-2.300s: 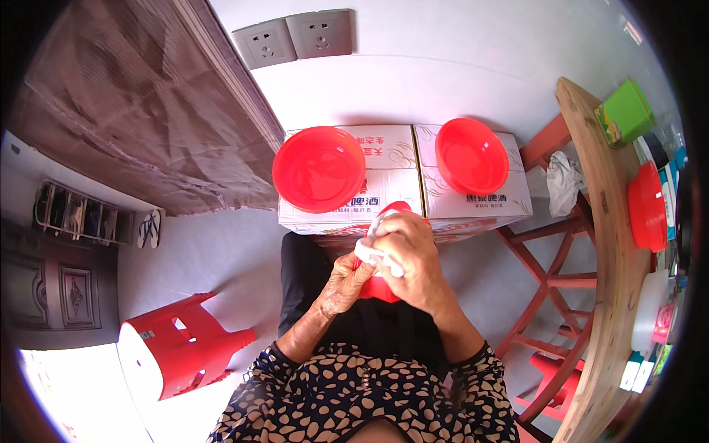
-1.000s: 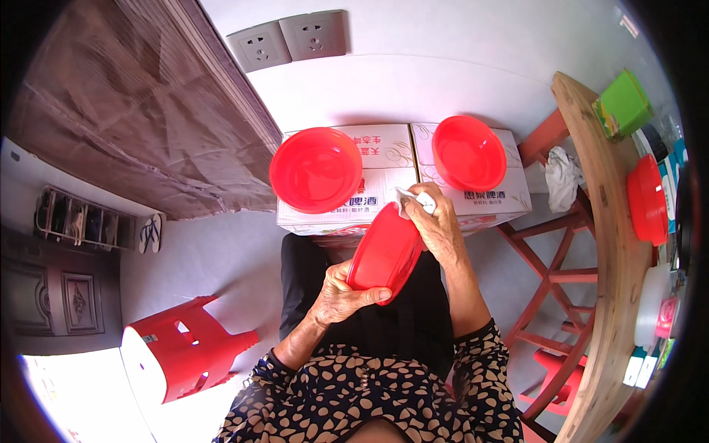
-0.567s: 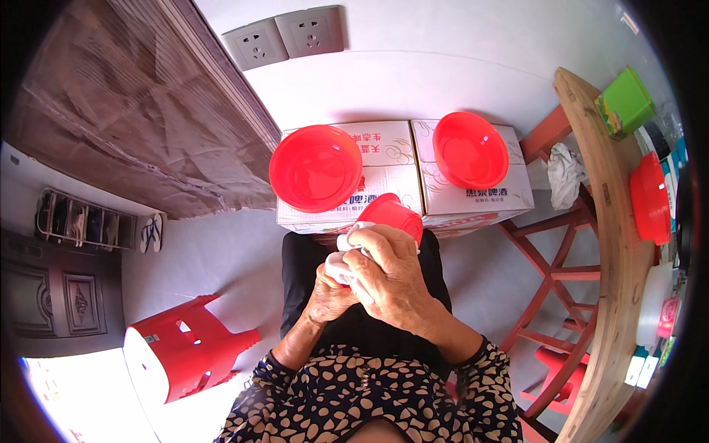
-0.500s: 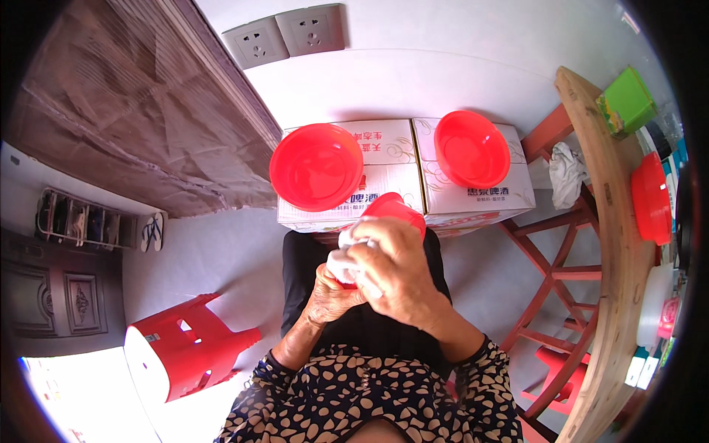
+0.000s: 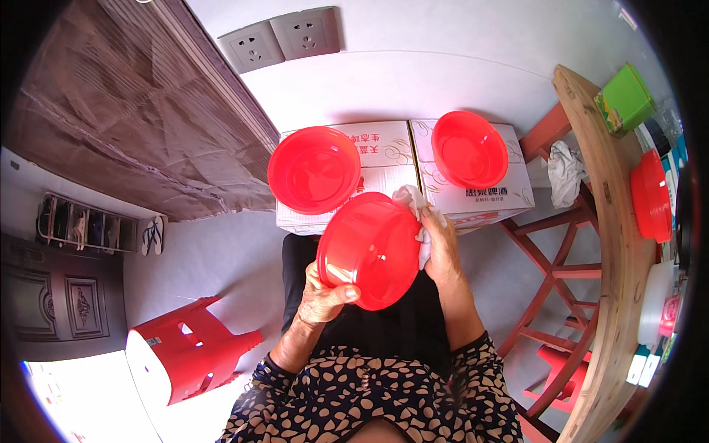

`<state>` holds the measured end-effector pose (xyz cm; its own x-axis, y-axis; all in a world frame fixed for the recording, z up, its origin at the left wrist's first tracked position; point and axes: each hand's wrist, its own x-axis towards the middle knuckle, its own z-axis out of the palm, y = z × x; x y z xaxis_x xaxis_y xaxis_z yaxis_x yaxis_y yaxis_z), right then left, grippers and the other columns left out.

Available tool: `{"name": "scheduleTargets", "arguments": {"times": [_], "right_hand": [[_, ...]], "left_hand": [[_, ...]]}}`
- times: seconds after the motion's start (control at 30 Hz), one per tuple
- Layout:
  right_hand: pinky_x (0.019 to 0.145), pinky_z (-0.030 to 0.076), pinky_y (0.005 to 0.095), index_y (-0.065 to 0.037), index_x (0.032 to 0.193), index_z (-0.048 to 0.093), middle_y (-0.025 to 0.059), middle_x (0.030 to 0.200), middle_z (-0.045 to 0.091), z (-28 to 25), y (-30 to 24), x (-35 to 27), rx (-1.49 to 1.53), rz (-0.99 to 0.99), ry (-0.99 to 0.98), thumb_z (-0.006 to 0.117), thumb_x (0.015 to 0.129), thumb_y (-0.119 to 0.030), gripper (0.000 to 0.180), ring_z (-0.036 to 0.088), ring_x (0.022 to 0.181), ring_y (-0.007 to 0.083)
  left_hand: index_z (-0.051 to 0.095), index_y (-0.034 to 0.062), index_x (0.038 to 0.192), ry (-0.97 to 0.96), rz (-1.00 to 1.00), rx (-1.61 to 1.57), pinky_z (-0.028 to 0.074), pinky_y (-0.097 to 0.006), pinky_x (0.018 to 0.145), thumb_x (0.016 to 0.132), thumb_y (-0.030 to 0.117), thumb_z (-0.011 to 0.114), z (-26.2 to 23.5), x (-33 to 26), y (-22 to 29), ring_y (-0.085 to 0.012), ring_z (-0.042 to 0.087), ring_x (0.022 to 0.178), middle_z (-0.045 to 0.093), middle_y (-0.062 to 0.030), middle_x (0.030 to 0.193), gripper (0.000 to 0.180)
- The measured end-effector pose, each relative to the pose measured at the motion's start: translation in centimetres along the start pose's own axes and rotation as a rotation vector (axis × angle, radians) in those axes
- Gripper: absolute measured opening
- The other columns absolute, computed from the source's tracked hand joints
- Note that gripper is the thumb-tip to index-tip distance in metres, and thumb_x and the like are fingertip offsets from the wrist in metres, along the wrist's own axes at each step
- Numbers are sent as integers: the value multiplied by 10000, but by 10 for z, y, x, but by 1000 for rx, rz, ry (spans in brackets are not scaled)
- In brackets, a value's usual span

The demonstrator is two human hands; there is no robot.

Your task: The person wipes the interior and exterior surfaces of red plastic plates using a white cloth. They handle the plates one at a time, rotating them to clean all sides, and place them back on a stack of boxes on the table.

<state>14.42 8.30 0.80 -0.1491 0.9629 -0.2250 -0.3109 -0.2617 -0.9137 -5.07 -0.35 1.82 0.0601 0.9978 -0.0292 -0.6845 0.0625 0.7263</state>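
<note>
A red plastic bowl (image 5: 369, 247) is tilted above my lap, with its open side turned up toward me. My left hand (image 5: 322, 299) grips its lower left rim, thumb over the edge. Against the right side of the bowl my right hand (image 5: 441, 247) presses a white cloth (image 5: 410, 201), closed around it; some of its fingers are hidden behind the cloth and bowl. Two more red bowls stand on cardboard boxes in front of me: the left bowl (image 5: 314, 170) and the right bowl (image 5: 470, 150).
Two printed cardboard boxes (image 5: 387, 174) stand against the wall. A red plastic stool (image 5: 188, 347) is at the left. On the right, a wooden table (image 5: 613, 244) carries a green box (image 5: 625, 100) and a red basin (image 5: 650, 196); a whitish cloth (image 5: 566, 173) hangs beside its legs.
The held bowl has turned, so its inside now faces up toward me. My right hand has moved right with the cloth, from the bowl's near side to its right side.
</note>
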Motion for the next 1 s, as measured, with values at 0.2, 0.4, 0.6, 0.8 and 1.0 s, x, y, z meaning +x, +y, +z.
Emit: {"name": "scheduleTargets", "arguments": {"times": [0.2, 0.4, 0.6, 0.8, 1.0], "right_hand": [[754, 432, 243, -29, 1364, 372, 97, 1241, 465, 21, 28, -43, -34, -255, 84, 519, 936, -340, 549, 484, 1039, 135], [1024, 343, 402, -75, 1404, 342, 189, 1427, 234, 24, 30, -43, -475, -595, 37, 476, 959, -357, 543, 334, 1291, 312], [958, 404, 376, -22, 1284, 473, 179, 1250, 487, 19, -11, 1, -487, -550, -68, 547, 926, -274, 444, 492, 1149, 300], [1014, 341, 467, -78, 1261, 522, 171, 1311, 453, 54, -18, -16, -950, -963, -149, 556, 885, -320, 448, 422, 1228, 367], [1036, 316, 482, -91, 1265, 529, 139, 1328, 457, 67, -3, -52, -870, -978, -250, 546, 876, -320, 451, 424, 1238, 326]], "left_hand": [[494, 18, 1244, 144, 7, -245, 475, -401, 930, 703, 112, 779, -7, 10, -2, -237, 589, 1056, 604, -98, 1146, 619], [399, 33, 1324, 162, 3, -130, 452, -434, 966, 710, 193, 772, -9, 13, -7, -265, 530, 1144, 530, -109, 1247, 736], [536, 43, 1208, 125, -98, -146, 483, -352, 906, 737, 104, 771, 4, 4, -14, -175, 598, 1014, 625, -61, 1102, 530], [541, 43, 1203, 172, -63, -167, 491, -359, 897, 771, 97, 740, 8, 12, -13, -177, 601, 1012, 625, -58, 1105, 478], [551, 40, 1167, 149, -109, -129, 517, -331, 872, 653, 194, 843, -14, 7, -14, -179, 611, 987, 618, -63, 1087, 611]]}}
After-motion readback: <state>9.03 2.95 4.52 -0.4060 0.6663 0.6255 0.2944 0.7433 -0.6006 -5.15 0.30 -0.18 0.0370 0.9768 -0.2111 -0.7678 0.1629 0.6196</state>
